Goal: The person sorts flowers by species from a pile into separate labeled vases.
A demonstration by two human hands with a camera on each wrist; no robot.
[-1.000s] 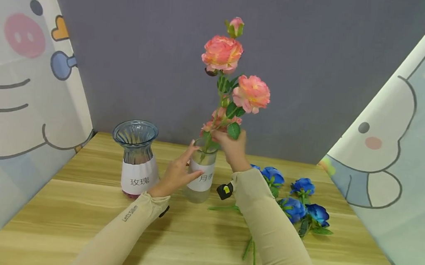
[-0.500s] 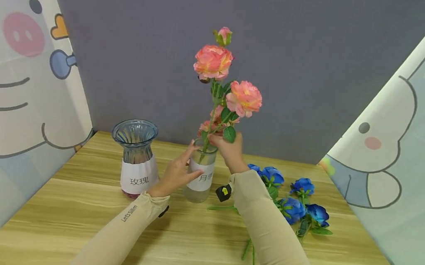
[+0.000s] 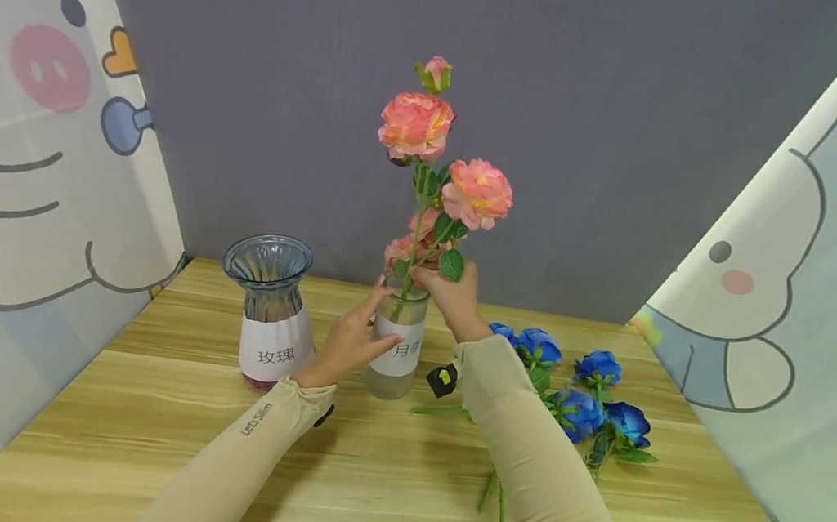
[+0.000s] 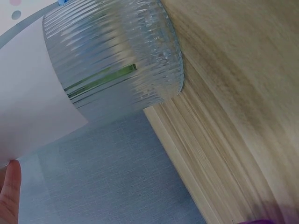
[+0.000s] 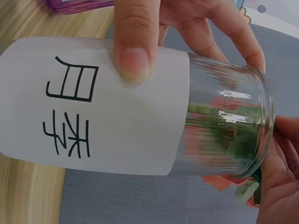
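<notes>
A clear ribbed glass vase (image 3: 388,381) with a white paper label stands on the wooden table. My left hand (image 3: 348,344) steadies it, the thumb on the label and the fingers around the left side up to the rim. At the vase's mouth my right hand (image 3: 457,297) pinches the stems of pink artificial flowers (image 3: 417,124), whose blooms and bud rise above the glass. A cut green stem end (image 4: 110,79) shows inside the lower vase in the left wrist view. The label (image 5: 74,107) faces the right wrist camera.
A blue-tinted flared vase (image 3: 267,306) with a white label stands to the left. Several blue artificial flowers (image 3: 578,413) lie on the table (image 3: 371,487) at the right, partly behind the right forearm. A grey panel (image 3: 289,120) closes off the back.
The pink flowers have come down and a little to the left, with the right hand shifting slightly along. The left hand and the glass vase stay in place.
</notes>
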